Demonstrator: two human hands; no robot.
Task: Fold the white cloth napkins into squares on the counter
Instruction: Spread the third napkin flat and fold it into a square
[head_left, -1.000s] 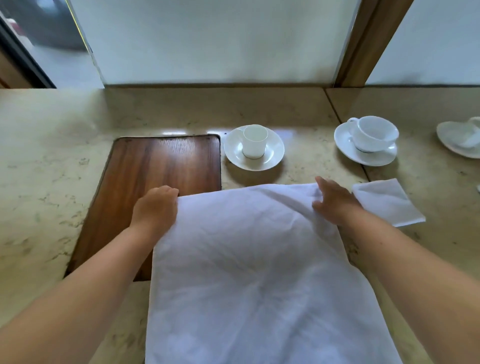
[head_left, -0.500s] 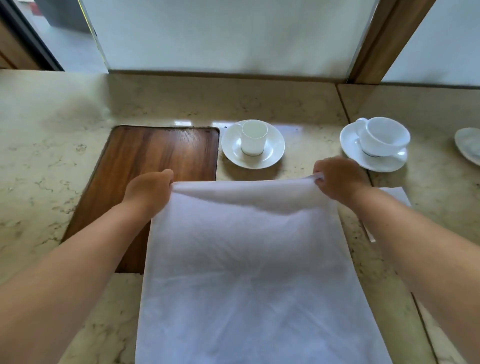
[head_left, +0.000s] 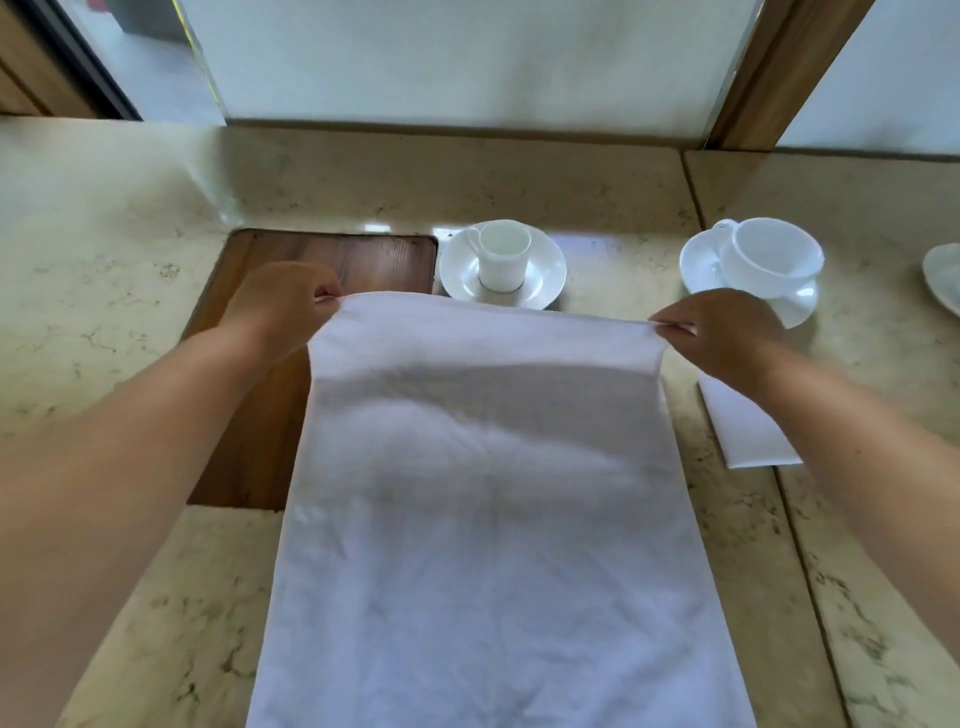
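A large white cloth napkin (head_left: 488, 545) lies spread down the middle of the beige stone counter (head_left: 104, 322). Its far edge is lifted off the counter and curls back toward me. My left hand (head_left: 280, 306) pinches the far left corner. My right hand (head_left: 722, 332) pinches the far right corner. The raised edge is stretched taut between them. A second napkin (head_left: 748, 431), folded into a small flat shape, lies on the counter to the right, partly hidden under my right forearm.
A dark wooden tray (head_left: 270, 415) sits left of the napkin, partly under it. Behind the napkin stands a small white cup on a saucer (head_left: 503, 265). A wider cup and saucer (head_left: 763, 265) is at the right, another white dish (head_left: 943, 280) at the frame's edge.
Both hands went from resting on the napkin's far corners to pinching them. They have lifted the far edge off the counter and pulled it taut.
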